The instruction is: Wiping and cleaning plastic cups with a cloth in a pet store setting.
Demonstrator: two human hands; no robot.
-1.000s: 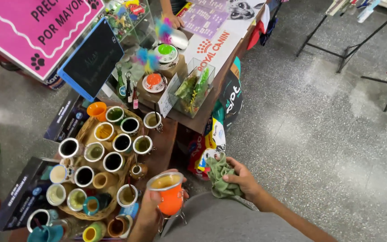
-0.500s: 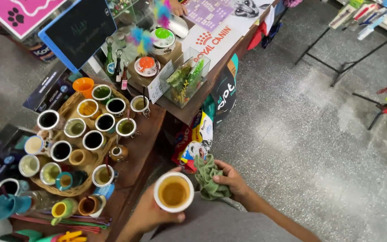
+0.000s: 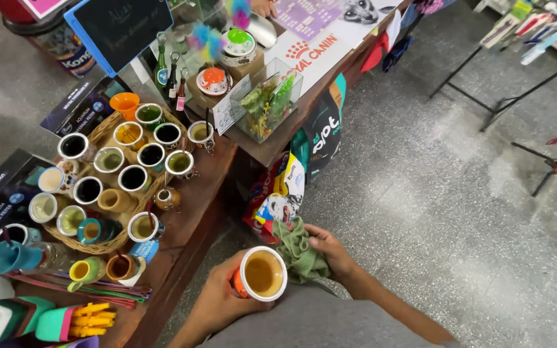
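Left hand [image 3: 217, 299]: grip wrapped around a round orange cup [image 3: 260, 274] with a white rim and tan, smooth inside, held upright over the grey speckled floor [image 3: 433, 193], beside the wooden surface [image 3: 188, 225]. Right hand [image 3: 331, 251]: grip clenched on a crumpled green cloth [image 3: 298, 248], soft and folded, just right of the cup. On the surface, a woven tray [image 3: 101, 245] of many small round cups.

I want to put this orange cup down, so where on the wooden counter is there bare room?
The clearest bare patch of the wooden counter is its front edge, between the wicker tray and the drop to the floor, below the clear plastic box. The tray is packed with cups, and the near corner is crowded with coloured straws. Your left hand holds the orange cup.
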